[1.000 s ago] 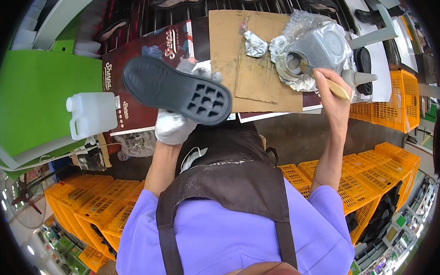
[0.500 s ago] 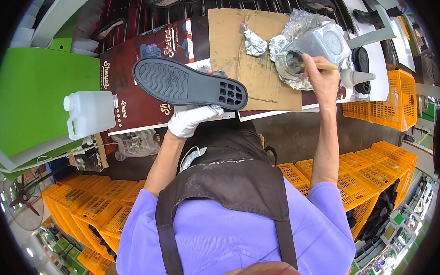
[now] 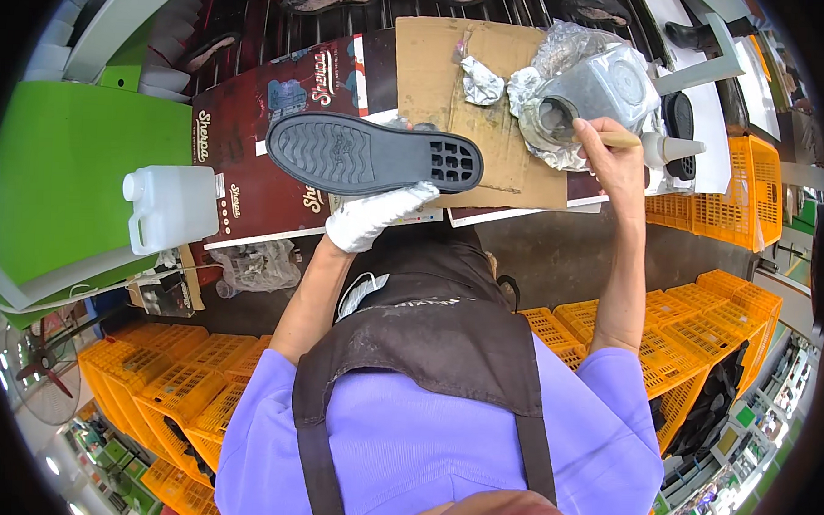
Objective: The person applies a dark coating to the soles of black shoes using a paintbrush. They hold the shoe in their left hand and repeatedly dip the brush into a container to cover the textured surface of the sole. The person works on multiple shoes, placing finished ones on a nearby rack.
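My left hand (image 3: 377, 217), in a white glove, is closed on a dark grey shoe sole (image 3: 352, 154). The sole is held with its treaded side up, its toe to the left and its heel grid to the right. Over at the right, my bare right hand (image 3: 615, 174) pinches the light wooden handle of a brush (image 3: 625, 139). The brush points left at the mouth of an open glue jar (image 3: 555, 117) wrapped in crumpled foil. My fingers hide much of the brush, and I cannot make out its bristles.
Brown cardboard (image 3: 475, 151) and a dark red printed box sheet (image 3: 244, 143) cover the bench. A clear plastic container (image 3: 622, 83) lies behind the jar, a white nozzle bottle (image 3: 670, 148) right of it. At left stands a white jug (image 3: 173, 208). Orange crates (image 3: 709, 322) stand behind me.
The sole and my left hand have shifted a little to the right. My right hand has moved slightly right and down with the brush, away from the jar's mouth.
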`<move>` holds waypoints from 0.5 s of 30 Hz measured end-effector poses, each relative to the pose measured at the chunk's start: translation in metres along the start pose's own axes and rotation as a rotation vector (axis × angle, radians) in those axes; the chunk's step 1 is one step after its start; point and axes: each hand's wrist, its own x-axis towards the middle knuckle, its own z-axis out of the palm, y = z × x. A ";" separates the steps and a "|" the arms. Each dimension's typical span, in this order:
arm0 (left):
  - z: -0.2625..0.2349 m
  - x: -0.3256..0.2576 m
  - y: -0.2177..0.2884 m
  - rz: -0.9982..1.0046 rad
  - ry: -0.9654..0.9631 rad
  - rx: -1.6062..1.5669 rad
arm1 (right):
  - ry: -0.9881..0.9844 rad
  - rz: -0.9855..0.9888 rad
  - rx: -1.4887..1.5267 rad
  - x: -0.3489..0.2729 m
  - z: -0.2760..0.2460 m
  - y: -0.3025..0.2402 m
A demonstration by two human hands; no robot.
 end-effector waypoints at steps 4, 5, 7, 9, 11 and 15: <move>-0.004 0.004 -0.002 0.026 -0.055 -0.047 | -0.132 -0.220 -0.054 0.000 -0.018 -0.011; -0.008 0.003 -0.006 -0.039 -0.067 -0.041 | -0.187 -0.391 -0.123 0.004 -0.021 -0.001; -0.014 0.008 -0.018 -0.006 -0.096 0.011 | -0.378 -0.332 -0.180 0.006 -0.030 -0.009; -0.008 0.014 -0.016 0.003 -0.095 0.012 | -0.500 -0.338 -0.211 0.009 -0.036 -0.013; -0.007 0.023 -0.012 -0.047 -0.102 -0.069 | -0.547 -0.359 -0.231 0.014 -0.044 -0.013; -0.007 0.034 -0.012 -0.018 -0.084 -0.234 | -0.482 -0.246 -0.033 0.010 -0.048 -0.015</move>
